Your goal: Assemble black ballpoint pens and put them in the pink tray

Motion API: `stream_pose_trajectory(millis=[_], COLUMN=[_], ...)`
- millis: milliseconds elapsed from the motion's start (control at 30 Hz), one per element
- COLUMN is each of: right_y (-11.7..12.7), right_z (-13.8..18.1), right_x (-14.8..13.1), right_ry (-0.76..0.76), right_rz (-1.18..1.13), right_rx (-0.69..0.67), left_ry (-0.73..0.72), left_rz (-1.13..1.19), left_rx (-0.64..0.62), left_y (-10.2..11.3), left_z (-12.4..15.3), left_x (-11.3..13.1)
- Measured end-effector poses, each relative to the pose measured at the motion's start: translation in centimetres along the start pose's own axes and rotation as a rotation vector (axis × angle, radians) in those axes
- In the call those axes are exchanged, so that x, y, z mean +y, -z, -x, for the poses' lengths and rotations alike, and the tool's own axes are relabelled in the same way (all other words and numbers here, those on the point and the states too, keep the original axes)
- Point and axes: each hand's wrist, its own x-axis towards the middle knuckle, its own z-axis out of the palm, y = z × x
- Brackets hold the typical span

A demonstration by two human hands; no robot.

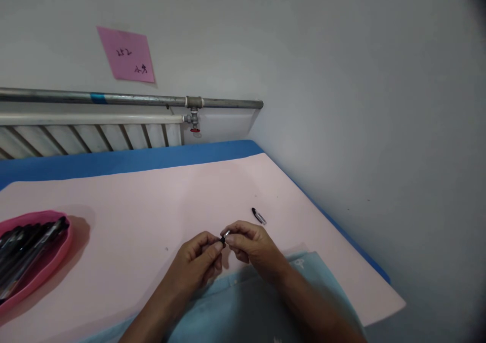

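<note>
Both hands meet above the near edge of the pink sheet. Pinched in the fingertips of my left hand (198,260) is the dark end of a small black and silver piece (225,235), perhaps part of a pen. My right hand (251,243) grips the shiny end between thumb and forefinger. Fingers cover most of the piece, so its full shape is hidden. Just beyond my right hand lies a clear pen cap (258,216) with a black end and clip, flat on the sheet and touched by neither hand.
A pink basket (56,262) full of black pens (28,249) stands at the left. The pink sheet (125,221) covers a blue table (152,159). A wall borders the right side; a radiator (87,136) and metal pipe (140,100) run behind. Light-blue cloth (243,302) lies below my hands.
</note>
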Motion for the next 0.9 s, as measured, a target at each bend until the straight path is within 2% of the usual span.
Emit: stream_pose_trajectory(millis=[900], right_y=[-0.32], right_z=[0.04], right_x=[0.03], right_ry=[0.013], right_rz=[0.037], right_rx=[0.053], left_ry=[-0.046], left_rz=[-0.075], left_rx=[0.039], left_y=[0.12], left_z=[-0.04], left_x=[-0.36])
